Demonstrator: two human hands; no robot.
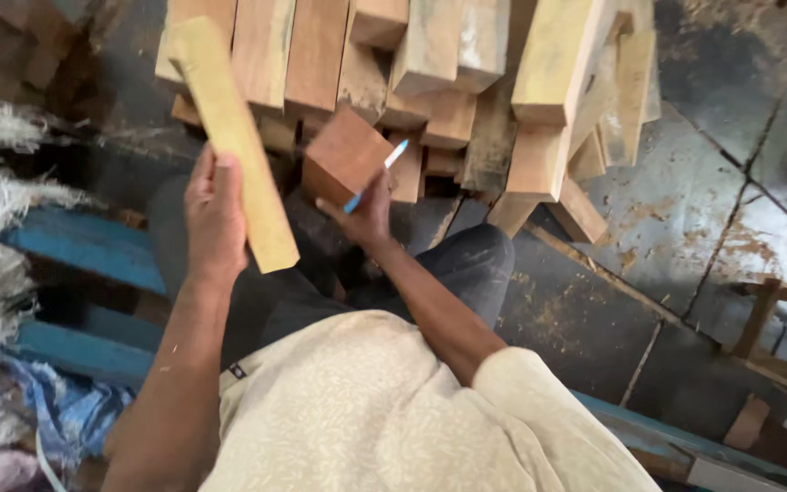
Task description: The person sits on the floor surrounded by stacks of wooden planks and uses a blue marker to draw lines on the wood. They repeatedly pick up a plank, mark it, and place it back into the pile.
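Here, left hand (214, 217) grips a long pale yellow wooden plank (232, 137), fingers wrapped round its middle, raised upright. Right hand (366, 211) clasps a reddish-brown wooden block (343, 155) and a blue-and-white pen (373, 178), just before the stacked timber pile (466, 82).

Dressed in a cream shirt (366, 410) with faint leaf pattern, short sleeves, bare forearms; dark grey trousers (466, 264).

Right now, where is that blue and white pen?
In the head view, the pen sits just left of centre, held in the right hand together with a reddish wood block, in front of the stacked timber.
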